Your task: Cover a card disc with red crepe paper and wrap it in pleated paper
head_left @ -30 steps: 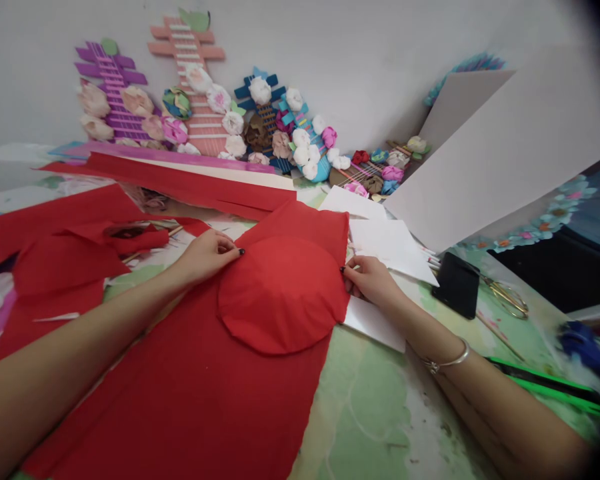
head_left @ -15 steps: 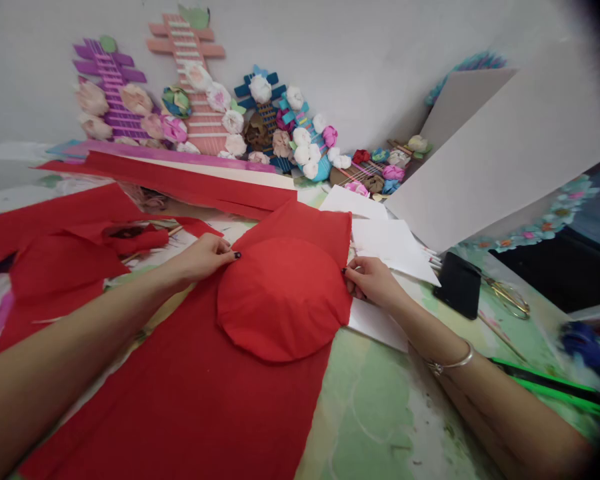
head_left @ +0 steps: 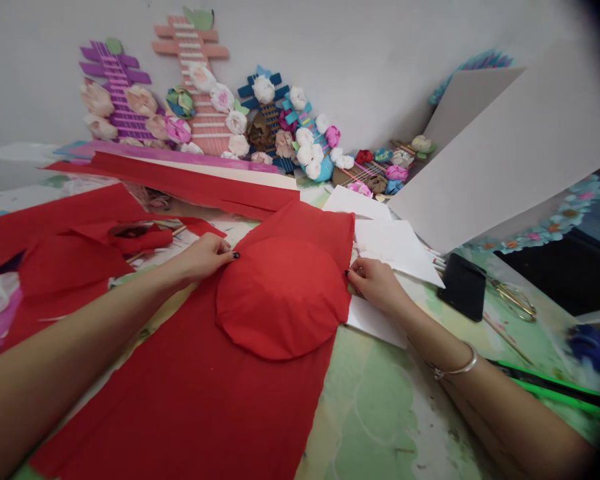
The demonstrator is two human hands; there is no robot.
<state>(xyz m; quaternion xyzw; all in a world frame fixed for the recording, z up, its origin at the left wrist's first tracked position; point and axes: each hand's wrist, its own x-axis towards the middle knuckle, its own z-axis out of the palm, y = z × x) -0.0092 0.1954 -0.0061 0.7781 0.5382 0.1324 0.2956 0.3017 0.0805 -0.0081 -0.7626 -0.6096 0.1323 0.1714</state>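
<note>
A round, flat piece covered in red lies on a long red sheet, which looks like crepe paper or thin cloth. At the upper left edge of the round piece, my left hand is closed in a pinch on the red material. My right hand pinches the material at the right edge, thumb on top. A silver bangle circles my right wrist. Soft creases run around the round piece's lower rim, and its underside is hidden.
Red scraps lie at left, a folded red strip behind. White sheets, a black flat object, gold-handled scissors and a green-and-black tool are at right. Flower-decorated instrument shapes line the wall; a large white board leans nearby.
The view has shifted slightly, so most things appear a little further right. Both hands stay at the same edges of the round piece; the right fingers have shifted only slightly.
</note>
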